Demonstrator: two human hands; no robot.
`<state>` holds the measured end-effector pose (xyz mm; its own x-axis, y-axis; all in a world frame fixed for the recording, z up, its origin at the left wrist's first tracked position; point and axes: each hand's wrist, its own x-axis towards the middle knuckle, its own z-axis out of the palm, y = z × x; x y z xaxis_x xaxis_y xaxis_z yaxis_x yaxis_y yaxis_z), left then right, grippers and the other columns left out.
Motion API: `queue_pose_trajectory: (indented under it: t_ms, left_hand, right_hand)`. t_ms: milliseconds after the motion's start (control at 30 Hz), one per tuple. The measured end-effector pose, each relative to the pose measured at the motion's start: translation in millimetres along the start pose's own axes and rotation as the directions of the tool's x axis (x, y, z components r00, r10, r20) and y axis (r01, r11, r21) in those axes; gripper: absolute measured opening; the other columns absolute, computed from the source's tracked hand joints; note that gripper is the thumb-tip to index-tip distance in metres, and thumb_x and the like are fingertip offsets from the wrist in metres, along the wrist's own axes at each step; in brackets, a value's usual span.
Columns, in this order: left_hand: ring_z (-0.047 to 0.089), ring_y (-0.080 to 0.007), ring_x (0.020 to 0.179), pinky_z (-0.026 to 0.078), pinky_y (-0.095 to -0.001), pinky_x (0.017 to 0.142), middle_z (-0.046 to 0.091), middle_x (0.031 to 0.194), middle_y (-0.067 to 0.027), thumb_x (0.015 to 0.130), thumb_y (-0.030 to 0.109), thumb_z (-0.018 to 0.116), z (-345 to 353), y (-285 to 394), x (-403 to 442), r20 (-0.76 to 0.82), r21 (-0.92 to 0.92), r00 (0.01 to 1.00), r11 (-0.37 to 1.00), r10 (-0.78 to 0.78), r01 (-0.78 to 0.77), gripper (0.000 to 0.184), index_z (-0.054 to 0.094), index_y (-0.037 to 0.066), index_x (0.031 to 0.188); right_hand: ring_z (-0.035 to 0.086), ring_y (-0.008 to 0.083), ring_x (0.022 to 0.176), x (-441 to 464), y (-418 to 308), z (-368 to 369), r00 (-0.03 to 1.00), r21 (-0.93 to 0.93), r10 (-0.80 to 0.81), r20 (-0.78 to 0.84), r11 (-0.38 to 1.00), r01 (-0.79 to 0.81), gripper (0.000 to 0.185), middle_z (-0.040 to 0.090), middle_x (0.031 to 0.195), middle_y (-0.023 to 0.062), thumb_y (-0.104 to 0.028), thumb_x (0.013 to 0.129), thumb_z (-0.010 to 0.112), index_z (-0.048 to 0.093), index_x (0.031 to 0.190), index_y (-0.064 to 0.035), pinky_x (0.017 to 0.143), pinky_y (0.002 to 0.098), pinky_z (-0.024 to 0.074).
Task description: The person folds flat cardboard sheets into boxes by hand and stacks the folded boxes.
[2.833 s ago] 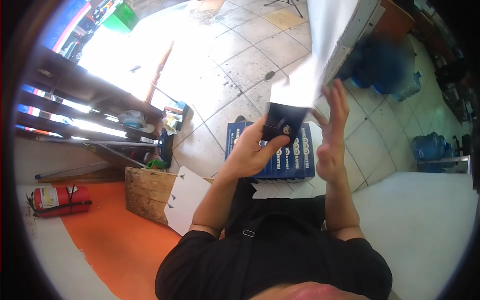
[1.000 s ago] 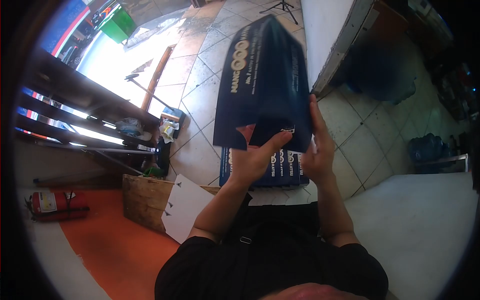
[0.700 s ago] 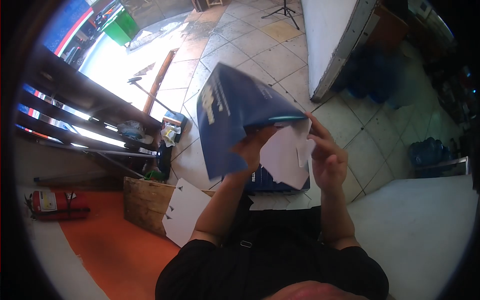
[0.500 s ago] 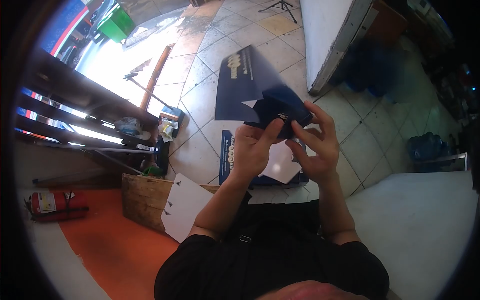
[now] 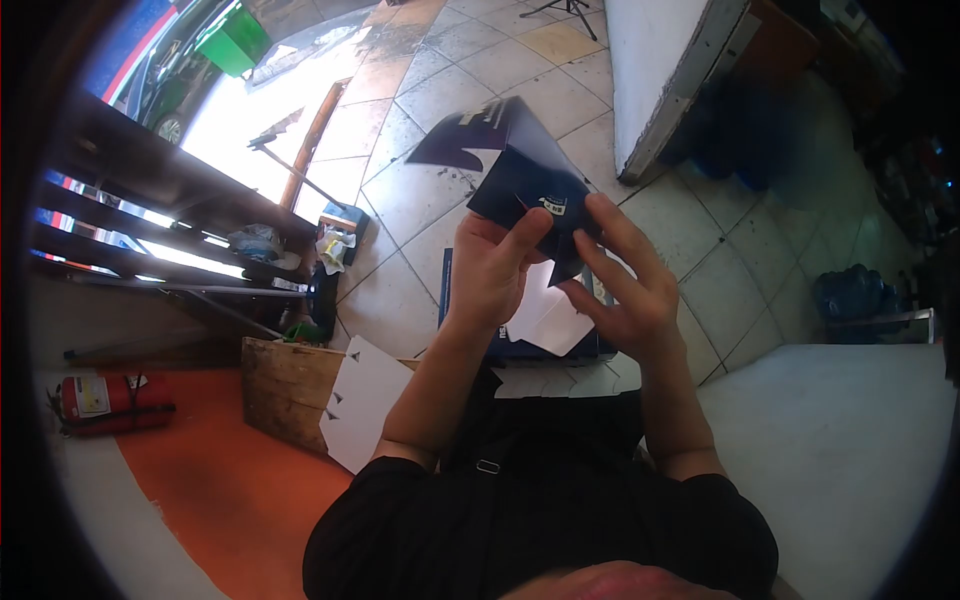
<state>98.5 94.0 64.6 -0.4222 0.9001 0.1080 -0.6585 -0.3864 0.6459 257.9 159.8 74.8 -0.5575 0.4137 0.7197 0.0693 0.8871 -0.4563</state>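
A dark blue printed cardboard carton blank [image 5: 532, 172], partly folded, is held up in front of me in both hands. My left hand [image 5: 490, 275] grips its lower left edge, with the thumb pressed on the blue face. At the lower right edge, my right hand [image 5: 635, 300] has its thumb and fingers closed around a folded corner. A small pale printed mark shows between the two hands. The carton's upper left panel bends away from the rest. Below the hands lie white card pieces [image 5: 550, 320] on top of more blue printed card [image 5: 447, 285], partly hidden.
A white notched card [image 5: 365, 405] leans by a wooden board [image 5: 283, 400] at left. Farther left is a red fire extinguisher [image 5: 112, 402]. A long-handled dustpan [image 5: 340, 225] stands near the doorway. A white surface [image 5: 830, 440] lies right; a wall end [image 5: 665, 110] juts out ahead.
The carton has turned in my hands, and its large upper panel has tilted back and bent to the left. More of the lower blue face with the pale mark now shows.
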Motion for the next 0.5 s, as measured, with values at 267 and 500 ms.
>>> queue_pose_trajectory:
  t_ms: [267, 500]
  left_hand:
    - [0.066, -0.016, 0.095, 0.057, -0.0311, 0.083, 0.069, 0.102, -0.0083, 0.09, -0.002, 0.067, 9, -8, -14, 0.059, 0.301, 0.998, 0.952, 0.036, -0.052, 0.024, 0.062, -0.002, 0.114]
    - [0.067, -0.0178, 0.091, 0.053, -0.0325, 0.081, 0.07, 0.098, -0.0095, 0.091, -0.002, 0.062, 6, 5, -13, 0.152, 0.6, 0.982, 0.8, -0.115, 0.001, 0.021, 0.06, -0.001, 0.112]
  right_hand:
    - [0.06, 0.0363, 0.115, -2, 16, -5, 0.997, 0.04, -0.064, -0.041, 0.997, 0.066, 0.041, 0.059, 0.129, 0.0182, -0.006, 0.066, 0.083, 0.07, 0.105, -0.0016, 0.088, 0.041, 0.0562]
    - [0.06, 0.0276, 0.096, -8, 19, -7, 0.996, -0.047, 0.005, -0.087, 0.999, -0.01, 0.04, 0.054, 0.132, 0.0172, -0.017, 0.064, 0.088, 0.069, 0.097, -0.0049, 0.076, 0.0325, 0.0532]
